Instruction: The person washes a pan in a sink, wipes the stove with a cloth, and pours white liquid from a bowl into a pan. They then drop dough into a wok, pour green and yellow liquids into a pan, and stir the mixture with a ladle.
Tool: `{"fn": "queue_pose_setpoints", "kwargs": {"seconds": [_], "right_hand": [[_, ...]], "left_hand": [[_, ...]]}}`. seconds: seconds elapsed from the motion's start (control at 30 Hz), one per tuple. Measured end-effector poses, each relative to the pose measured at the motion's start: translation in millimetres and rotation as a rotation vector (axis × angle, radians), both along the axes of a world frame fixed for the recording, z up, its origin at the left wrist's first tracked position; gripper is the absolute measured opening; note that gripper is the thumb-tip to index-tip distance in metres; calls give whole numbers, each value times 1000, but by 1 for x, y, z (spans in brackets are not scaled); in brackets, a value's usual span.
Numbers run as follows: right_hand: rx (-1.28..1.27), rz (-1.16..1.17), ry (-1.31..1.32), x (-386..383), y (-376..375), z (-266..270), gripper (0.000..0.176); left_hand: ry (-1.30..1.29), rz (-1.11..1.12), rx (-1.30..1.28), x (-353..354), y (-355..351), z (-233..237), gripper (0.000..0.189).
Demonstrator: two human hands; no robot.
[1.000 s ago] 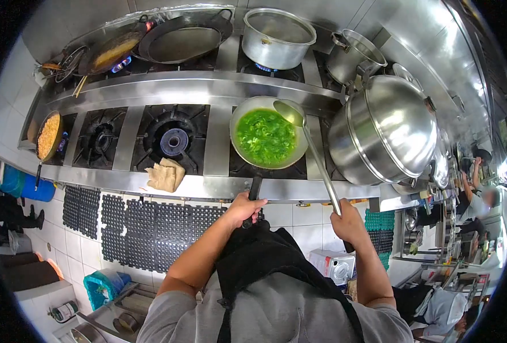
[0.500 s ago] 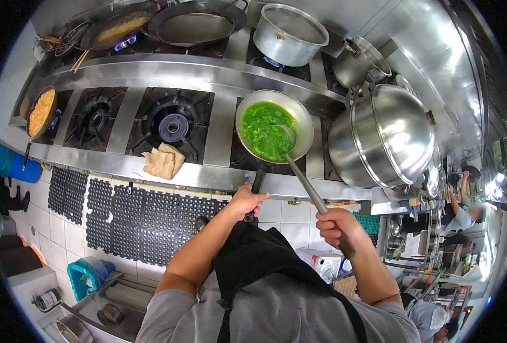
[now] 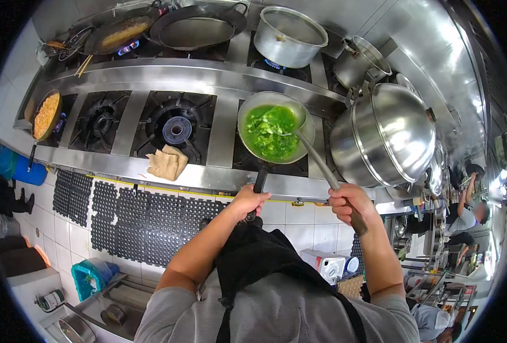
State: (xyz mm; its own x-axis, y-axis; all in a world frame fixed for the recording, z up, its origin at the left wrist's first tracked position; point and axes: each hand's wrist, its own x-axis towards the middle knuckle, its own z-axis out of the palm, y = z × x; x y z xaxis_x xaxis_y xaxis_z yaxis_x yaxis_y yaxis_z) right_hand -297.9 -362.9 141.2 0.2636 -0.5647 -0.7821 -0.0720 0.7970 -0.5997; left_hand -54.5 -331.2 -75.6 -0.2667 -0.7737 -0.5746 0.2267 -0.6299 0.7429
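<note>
My left hand (image 3: 250,202) is wrapped round the black handle of a frying pan (image 3: 310,132), which sits over a burner at the front of the stove. Bright green liquid with chopped leafy greens (image 3: 269,123) fills much of the pan. A long-handled metal ladle (image 3: 320,164) is in my right hand (image 3: 350,204), fingers closed round its grip. The ladle's bowl rests in the right part of the greens, partly below the surface. Left of the pan, a folded tan cloth (image 3: 167,163) lies on the stove's front edge.
A large domed steel pot (image 3: 382,137) stands close on the right. Behind are a lit aluminium pot (image 3: 290,37) and a dark wide pan (image 3: 199,28). A smaller pan of orange-yellow food (image 3: 46,116) sits over flame at far left. Other people work at far right.
My right hand has moved up and to the right with the ladle, whose bowl has shifted up and right within the pan. The greens are stirred about. My left hand keeps its hold.
</note>
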Motion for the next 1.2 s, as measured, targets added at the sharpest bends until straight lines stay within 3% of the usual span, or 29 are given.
{"fn": "queue_pose_setpoints", "kwargs": {"seconds": [0.03, 0.07, 0.13, 0.27, 0.33, 0.43, 0.77, 1.07, 1.2], "right_hand": [[-59, -3, 98, 4, -2, 2, 10], [-60, -7, 92, 3, -3, -1, 10], [-272, 148, 351, -2, -7, -11, 20], [-447, 338, 627, -25, -7, -34, 16], [-811, 468, 952, -41, -4, -60, 17], [-866, 521, 1067, -48, -1, -75, 26], [-938, 616, 1103, -44, -25, -107, 28], [-964, 1001, 1268, -55, -18, -74, 27], [-1138, 1135, 1373, -85, -17, -61, 26]], "left_hand": [[-5, 3, 8, 0, 0, 1, 21], [-12, -1, 7, 0, 1, 2, 21], [4, 8, 7, 0, 0, 4, 21], [3, 5, 8, -1, 1, 6, 23], [22, 13, 25, -2, 1, 6, 25], [19, 8, 19, -2, 0, 8, 25], [4, 20, 67, -5, 0, 10, 27], [8, 17, 51, -4, 1, 10, 27], [10, 8, 62, -3, -1, 8, 27]]}}
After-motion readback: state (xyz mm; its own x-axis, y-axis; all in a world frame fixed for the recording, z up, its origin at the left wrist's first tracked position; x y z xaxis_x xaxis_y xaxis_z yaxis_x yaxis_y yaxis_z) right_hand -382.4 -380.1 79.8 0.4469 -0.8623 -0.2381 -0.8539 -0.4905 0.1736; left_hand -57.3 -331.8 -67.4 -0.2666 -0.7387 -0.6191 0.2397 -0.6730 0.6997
